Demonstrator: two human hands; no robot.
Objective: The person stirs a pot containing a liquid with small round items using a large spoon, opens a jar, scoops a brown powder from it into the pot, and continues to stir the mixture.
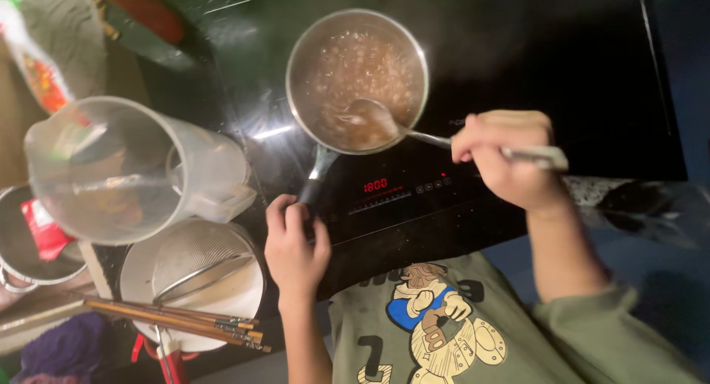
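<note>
Stirring is the step in hand: the right hand point(510, 162) is closed round the handle of a spoon point(384, 121), its bowl sunk in the brown, bubbling mix; the left hand point(294, 243) is wrapped tight on the handle of the pan point(357, 79), steadying it; the pan sits toward the cooktop's point(532, 66) back left, the handle pointing at the near edge by the lit red display; the next move, I judge, calls for a firm left grip while the spoon sweeps the bottom; off the left edge stand a clear jug point(111, 170), a strainer point(196, 262) in a white bowl and chopsticks point(174, 317); what is cooking is hard to make out, and the far left clutter is cut off and blurred.
</note>
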